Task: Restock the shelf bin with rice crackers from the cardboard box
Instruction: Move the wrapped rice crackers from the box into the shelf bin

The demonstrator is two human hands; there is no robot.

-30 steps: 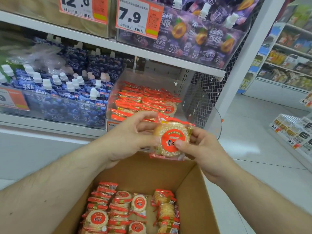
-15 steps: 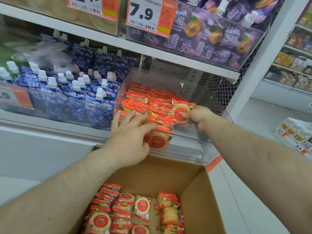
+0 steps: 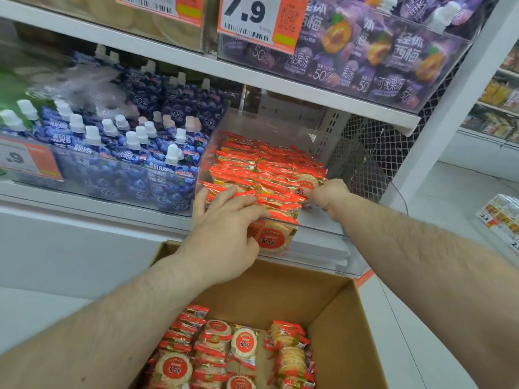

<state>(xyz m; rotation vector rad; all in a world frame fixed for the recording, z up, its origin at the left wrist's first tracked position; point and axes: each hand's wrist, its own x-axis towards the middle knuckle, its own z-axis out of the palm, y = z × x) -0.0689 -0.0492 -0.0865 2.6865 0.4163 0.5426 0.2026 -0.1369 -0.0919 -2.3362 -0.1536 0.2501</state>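
We're standing in a shop aisle, white shelving (image 3: 118,214) running across the view, blue spouted drink pouches (image 3: 118,153) sitting in the bin on the left and purple jelly packs (image 3: 365,60) sitting on the tier above under a 7.9 price tag (image 3: 259,16). Down at the bottom, the cardboard box (image 3: 345,332) is lying open, packets of rice crackers (image 3: 216,349) standing in rows inside it. Up on the shelf, the clear shelf bin (image 3: 317,223) is holding a pile of the same red-edged packets, most of them lying on edge with their long sides running left to right. The left hand (image 3: 222,234) is reaching over the bin's front wall, fingers (image 3: 224,196) spread flat and relaxed on top of the front packets; just under the fingertips one round cracker packet (image 3: 272,238) is standing upright against the clear front, its red label facing us. The right hand (image 3: 328,196) is curling tight, pinching a single packet (image 3: 306,183) at its edge, right at the pile's right end; that packet seems to be tilting face-out, though the thumb is hiding part of it.
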